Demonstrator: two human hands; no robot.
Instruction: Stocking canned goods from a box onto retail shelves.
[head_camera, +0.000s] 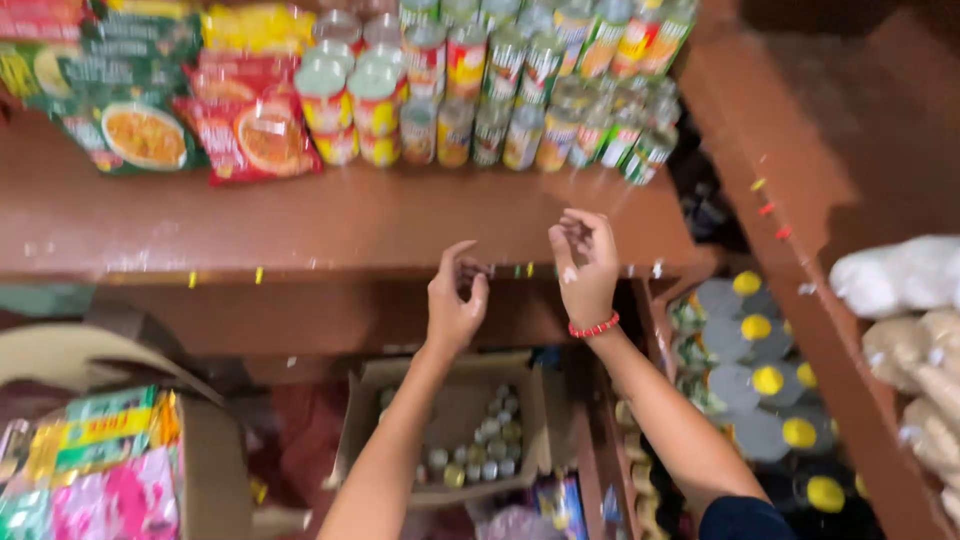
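Both hands are raised at the front edge of the brown wooden shelf (330, 215). The left hand (455, 300) pinches something small and dark, too blurred to identify; the right hand (585, 262) curls loosely, its grip empty. Stacked cans (500, 90), too many to count, line the shelf's back edge.

A brown wooden shelf (330, 220) runs across the view, its bare front dusty and flecked with scraps of tape; a second wooden shelf (800, 150) meets it at an angle on the right; below lies shadow — an open cardboard box (455, 415) stands there; light is warm and dim.
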